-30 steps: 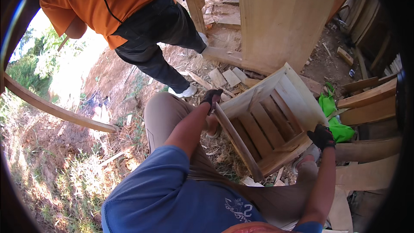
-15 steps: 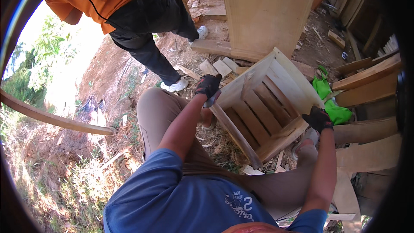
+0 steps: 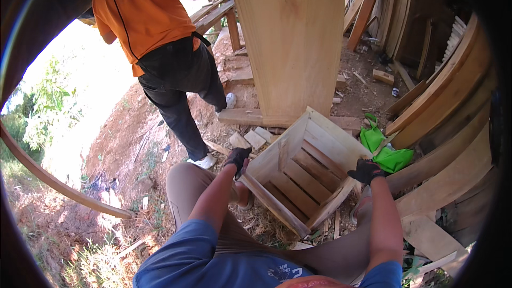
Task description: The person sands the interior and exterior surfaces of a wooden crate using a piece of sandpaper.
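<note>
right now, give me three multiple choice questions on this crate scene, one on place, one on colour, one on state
1. Where is the green bag?
A. right of the slatted wooden crate
B. inside it
C. under the person's knee

2. What colour is the co-worker's shirt?
A. blue
B. orange
C. white

3. How do the hands meet the crate?
A. both off it
B. only one on it
C. left hand and right hand grip opposite edges

Answers: 1 A, the bag lies on the ground beside it; 2 B, plainly orange; 3 C, both gloved hands are on the rims.

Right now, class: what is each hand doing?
Left hand: gloved, closed on the crate at its left edge.
Right hand: gloved, closed on the crate's right edge.
</note>
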Tool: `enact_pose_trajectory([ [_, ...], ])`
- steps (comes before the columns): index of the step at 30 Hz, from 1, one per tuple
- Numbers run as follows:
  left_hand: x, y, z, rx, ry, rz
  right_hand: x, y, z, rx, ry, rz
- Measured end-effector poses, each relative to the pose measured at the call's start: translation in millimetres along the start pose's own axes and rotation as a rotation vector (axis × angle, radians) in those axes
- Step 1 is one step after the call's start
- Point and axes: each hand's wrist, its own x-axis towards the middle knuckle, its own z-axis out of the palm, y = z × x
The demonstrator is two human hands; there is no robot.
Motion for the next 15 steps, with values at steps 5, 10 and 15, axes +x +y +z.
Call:
enact_pose_trajectory([
  [5,-37,18,4,0.379,0.133,0.252,-4,2,5,0.033,0.02,-0.003],
  [10,8,-2,12,0.102,0.052,0.074,-6,4,12,0.148,0.168,-0.07],
  [15,32,-21,24,-0.274,-0.237,-0.159,-2,1,10,0.006,0.039,-0.003],
])
